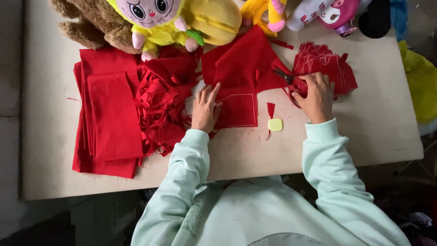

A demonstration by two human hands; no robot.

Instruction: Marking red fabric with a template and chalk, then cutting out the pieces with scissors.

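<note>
Nearest us, we are pressing our left hand (205, 109), fingers spread flat, on a red cloth piece (239, 98) marked with a pale outline, lying at table (378, 132) centre. At 3 o'clock from it, a yellow chalk block (275, 125) is lying loose. Beyond, at 2 o'clock, our right hand (315, 96) is curling its fingers around scissors (287, 77), beside cut red pieces (325, 64); plush toys (150, 20) are lining 12 o'clock.

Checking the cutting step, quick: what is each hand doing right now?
Left hand: open, flat on the red fabric.
Right hand: closed on the scissors, cutting that fabric.
</note>
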